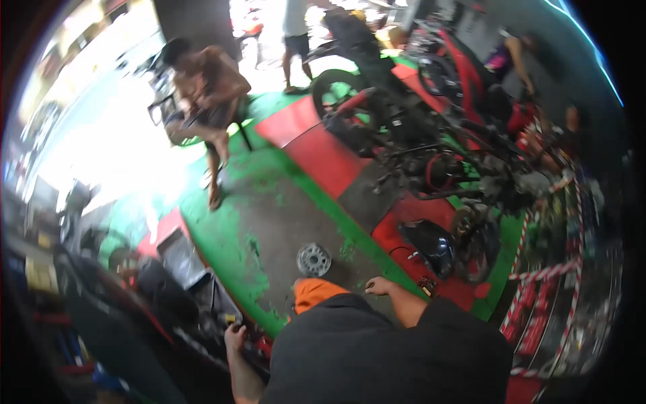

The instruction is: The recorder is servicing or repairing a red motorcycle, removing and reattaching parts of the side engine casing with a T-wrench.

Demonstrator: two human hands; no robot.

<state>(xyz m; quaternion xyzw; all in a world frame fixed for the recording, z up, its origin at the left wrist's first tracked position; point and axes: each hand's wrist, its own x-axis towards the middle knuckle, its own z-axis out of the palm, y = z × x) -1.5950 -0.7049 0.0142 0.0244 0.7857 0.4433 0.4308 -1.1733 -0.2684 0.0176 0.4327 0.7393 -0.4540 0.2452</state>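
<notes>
My left hand (pixel 235 336) is beside a long tool tray (pixel 214 291) on the left, its fingers curled at the tray's near end. Whatever those fingers hold is too small and blurred to name. Over the floor to the right of my orange shorts (pixel 319 293), my right hand (pixel 380 286) has its fingers drawn together. A small dark spot shows at its fingertips, and I cannot make out what it is. A round metal wheel-like part (pixel 314 260) with holes around its face lies on the floor just ahead of me, apart from both hands.
A partly stripped motorcycle (pixel 431 161) stands ahead right, with a dark glossy body panel (pixel 428 246) on the red floor near it. One person (pixel 208 87) sits on a chair ahead left; others are farther back. A glass display case (pixel 546 276) stands right, a dark motorcycle seat (pixel 165 289) left.
</notes>
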